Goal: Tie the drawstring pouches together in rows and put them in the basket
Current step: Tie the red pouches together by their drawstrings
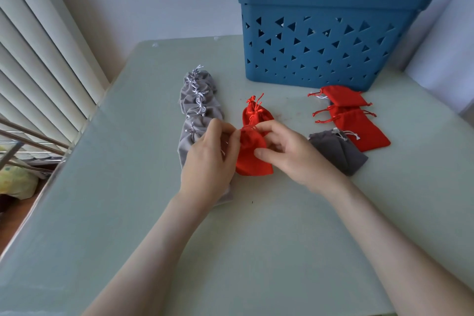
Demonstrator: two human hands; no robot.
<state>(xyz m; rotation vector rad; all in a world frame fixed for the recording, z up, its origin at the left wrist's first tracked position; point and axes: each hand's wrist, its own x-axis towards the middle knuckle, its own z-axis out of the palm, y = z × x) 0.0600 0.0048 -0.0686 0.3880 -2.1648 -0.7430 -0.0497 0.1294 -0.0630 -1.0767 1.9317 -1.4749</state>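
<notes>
Two bare hands met over a pale green worktop (128, 213). Between them, at the centre, lay the near red pouch (252, 160), a small cloth bag resting flat. The left hand (207, 161) pinched the pouch's thin red drawstring (242, 129) between thumb and forefinger, right at the gathered neck. The right hand (289, 155) held the pouch itself, with its fingers (268, 127) curled over the neck and its thumb lying across the cloth. How the fingertips sat underneath was hidden.

Just beyond lay the far red pouch (254, 114), close against the near one's neck, with a small bow of cord showing on it. To the left, a row of light grey pouches (197, 108) ran from near to far, joined by white knots along its length. To the right lay loose red pouches (356, 120), overlapping one another, with a dark grey pouch (338, 152) nearer. The blue basket (320, 41) stood at the far right, its inside out of sight.

The pouches looked empty, light and limp, likely to fold or slide rather than keep their shape. The cord looked fine and smooth, so a knot might slip. For tying, the best hold seemed to be on the cord close to the neck, and a finished row would likely be best lifted along its knotted line
</notes>
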